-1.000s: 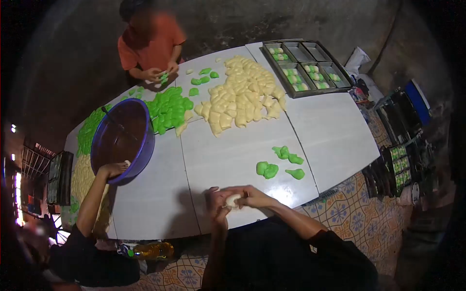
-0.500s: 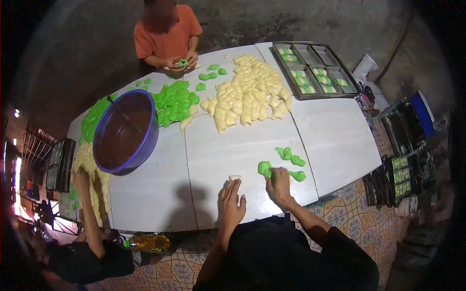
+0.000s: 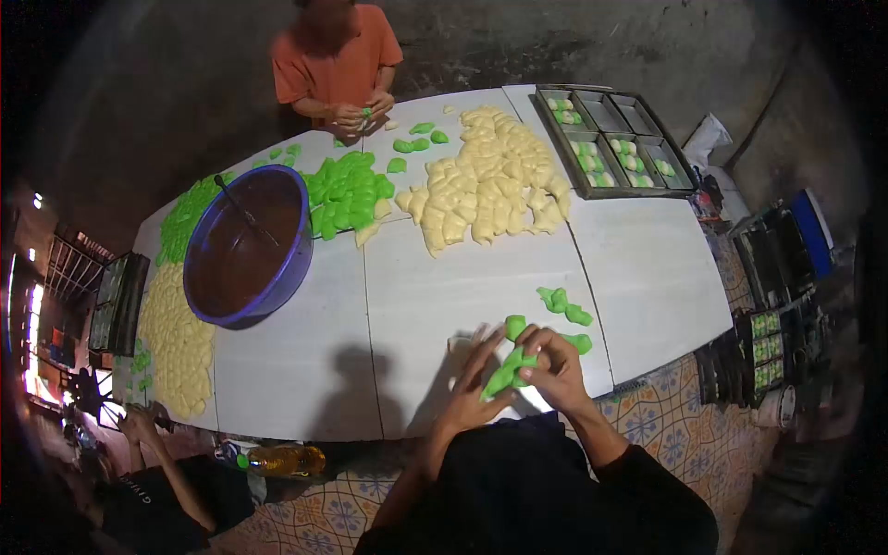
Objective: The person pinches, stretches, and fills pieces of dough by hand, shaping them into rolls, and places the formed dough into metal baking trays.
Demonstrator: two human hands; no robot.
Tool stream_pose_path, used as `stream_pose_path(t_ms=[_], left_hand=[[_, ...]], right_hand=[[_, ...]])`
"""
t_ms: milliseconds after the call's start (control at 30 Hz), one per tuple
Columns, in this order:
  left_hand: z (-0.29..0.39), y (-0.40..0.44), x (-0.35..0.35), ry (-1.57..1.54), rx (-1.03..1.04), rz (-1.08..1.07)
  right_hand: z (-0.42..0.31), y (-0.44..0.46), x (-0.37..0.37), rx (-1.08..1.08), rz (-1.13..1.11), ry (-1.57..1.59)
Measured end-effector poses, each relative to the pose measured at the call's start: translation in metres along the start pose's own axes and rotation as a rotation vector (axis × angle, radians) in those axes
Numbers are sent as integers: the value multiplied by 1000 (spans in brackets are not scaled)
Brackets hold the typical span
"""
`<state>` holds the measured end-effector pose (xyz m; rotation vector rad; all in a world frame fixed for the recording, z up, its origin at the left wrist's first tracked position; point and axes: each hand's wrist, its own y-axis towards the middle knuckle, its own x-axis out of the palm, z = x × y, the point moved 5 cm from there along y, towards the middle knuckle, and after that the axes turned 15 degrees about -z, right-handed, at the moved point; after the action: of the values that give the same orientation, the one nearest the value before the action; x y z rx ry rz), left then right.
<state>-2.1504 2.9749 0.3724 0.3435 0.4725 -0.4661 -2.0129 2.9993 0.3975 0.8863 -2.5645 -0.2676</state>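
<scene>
My right hand (image 3: pixel 559 372) pinches a stretched piece of green dough (image 3: pixel 507 374) between thumb and fingers, just above the near part of the table. My left hand (image 3: pixel 470 381) is open beside it, fingers stretched out, with the green dough against its thumb side. A small pale dough piece (image 3: pixel 455 344) lies on the table, mostly hidden behind my left fingers. Another green lump (image 3: pixel 515 326) sits just beyond my hands. To the right of my right fingers rests a green piece (image 3: pixel 579 343), and farther out a knobbly green strip (image 3: pixel 564 306).
A purple basin (image 3: pixel 301 250) with brown contents and a utensil stands left. Cream dough (image 3: pixel 486 185) and green dough (image 3: pixel 347 196) cover the far side. A divided metal tray (image 3: pixel 615 192) is at back right. One person stands opposite; another is at lower left.
My right hand has lifted green dough off the table and moved it toward my left hand. My left hand has turned up from lying flat by the pale dough. The lower-left person's hand left the dough.
</scene>
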Motion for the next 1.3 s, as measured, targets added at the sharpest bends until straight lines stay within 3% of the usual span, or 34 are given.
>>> stream_pose_path(t_ms=[33, 67, 133, 167, 200, 233, 267, 333, 400, 433, 533, 567, 600, 667, 767, 867, 900, 1000, 1067, 1133, 1167, 1267, 1300], left_hand=[[-13, 2, 12, 54, -33, -67], [-23, 7, 20, -123, -262, -127], [-59, -10, 41, -252, -307, 153], [-38, -4, 18, -155, -217, 151], [-55, -12, 19, -250, -236, 185], [-61, -21, 11, -232, -270, 222], [-66, -28, 3, -215, -301, 265], [-80, -43, -4, -498, -365, 455], [-87, -54, -9, -440, -343, 503], [-88, -56, -10, -423, -326, 510], [-87, -54, -4, -532, -344, 495], [-75, -49, -6, -557, -359, 501], [-68, -46, -10, -583, -374, 510], [-62, -41, -12, -587, -304, 512], [-50, -37, -27, -614, -188, 657], [-57, -51, -38, -519, -383, 801], [-63, -52, -41, -575, -315, 913], [-64, -53, -51, -652, -348, 791], [-82, -50, -39, -1629, -26, 818], [-87, -43, -42, -1974, 225, 616], [-96, -45, -40, -1987, 195, 673], [-64, -18, -111, -1721, 501, 232], [-87, -17, -135, -1522, 524, 172]], right_hand=[[3, 2, -10, -35, 28, -35], [2, 7, -17, -36, 144, 94], [3, 31, -43, -114, 103, 254], [22, 43, -70, 45, 163, 177], [48, 47, -96, 203, 229, 104], [68, 44, -112, 432, 226, -378], [90, 35, -127, 637, 186, -1068], [99, 15, -114, 263, 144, -1286], [66, 14, -56, 211, 7, -1462], [80, 10, -53, 395, 32, -1390], [125, 9, -74, 540, -120, -1062], [101, 19, -60, 385, 14, -850], [63, 37, -30, 337, -34, -885], [61, 44, -10, 334, -40, -488], [41, 66, 32, 176, -40, -510], [82, 76, 35, 274, -93, -585], [90, 83, 33, 259, -98, -515], [68, 108, 50, 49, -202, -565], [92, 108, 69, 32, -390, -395], [108, 118, 65, 108, -439, -323], [113, 125, 63, 162, -411, -195], [149, 123, 47, 339, -360, 72], [149, 125, 50, 345, -343, 115]])
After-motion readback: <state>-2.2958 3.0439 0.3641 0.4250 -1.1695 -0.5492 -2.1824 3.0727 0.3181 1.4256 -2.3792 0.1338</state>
